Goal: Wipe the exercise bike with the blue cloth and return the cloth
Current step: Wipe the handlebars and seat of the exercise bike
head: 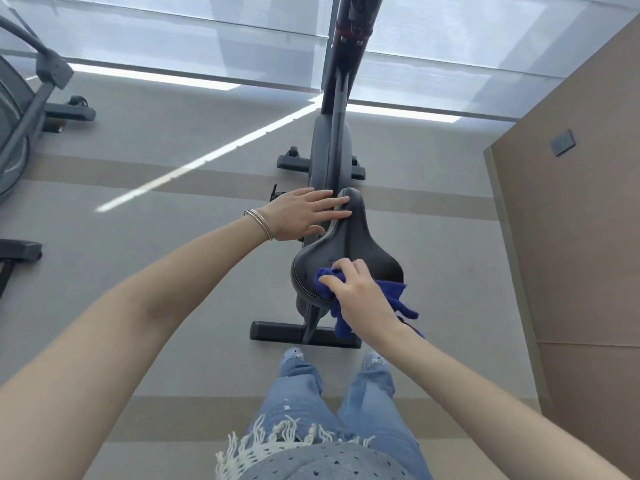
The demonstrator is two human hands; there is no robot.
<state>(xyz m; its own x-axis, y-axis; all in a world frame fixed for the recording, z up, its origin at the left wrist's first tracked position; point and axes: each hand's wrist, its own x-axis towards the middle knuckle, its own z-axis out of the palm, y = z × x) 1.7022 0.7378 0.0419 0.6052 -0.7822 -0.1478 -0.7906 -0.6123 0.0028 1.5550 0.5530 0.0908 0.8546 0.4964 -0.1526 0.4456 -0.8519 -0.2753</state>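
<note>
The dark grey exercise bike (331, 143) stands in front of me, its black saddle (349, 244) nearest. My right hand (360, 292) grips the bunched blue cloth (398, 299) and presses it on the wide rear part of the saddle; loose ends of the cloth hang off the saddle's right side. My left hand (304, 213) lies flat with fingers spread on the left side of the saddle's narrow nose, holding nothing. The bike's rear foot bar (277, 330) rests on the floor just ahead of my feet.
Another exercise machine (24, 109) stands at the far left, with a dark base piece (17, 251) lower down. A tan wall (571, 220) with a grey switch plate (562, 142) runs along the right. Windows with blinds lie beyond the bike. Grey carpet surrounds it.
</note>
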